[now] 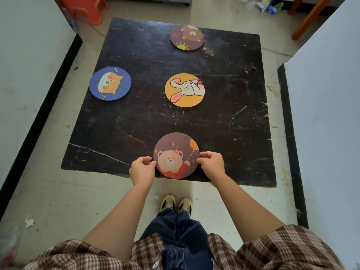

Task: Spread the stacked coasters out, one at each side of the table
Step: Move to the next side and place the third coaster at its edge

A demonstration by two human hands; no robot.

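Pinching the bear-and-balloon coaster [176, 155] at the desk's [136, 117] 6 o'clock edge, left hand [142, 169] and right hand [211, 164] close their fingers on its rim, with the rabbit coaster [184, 90] central, the cat coaster [110, 83] at 9 o'clock, the brown bear coaster [187, 37] at 12.

Black table [136, 117]; coasters blue [110, 83], yellow [184, 90], two seemingly brownish-purple [187, 37] [176, 155].

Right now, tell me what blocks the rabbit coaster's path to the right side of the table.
Nothing visible does. The rabbit coaster lies alone near the middle, and the dark table between it and the right edge is bare apart from scratches and small flecks.
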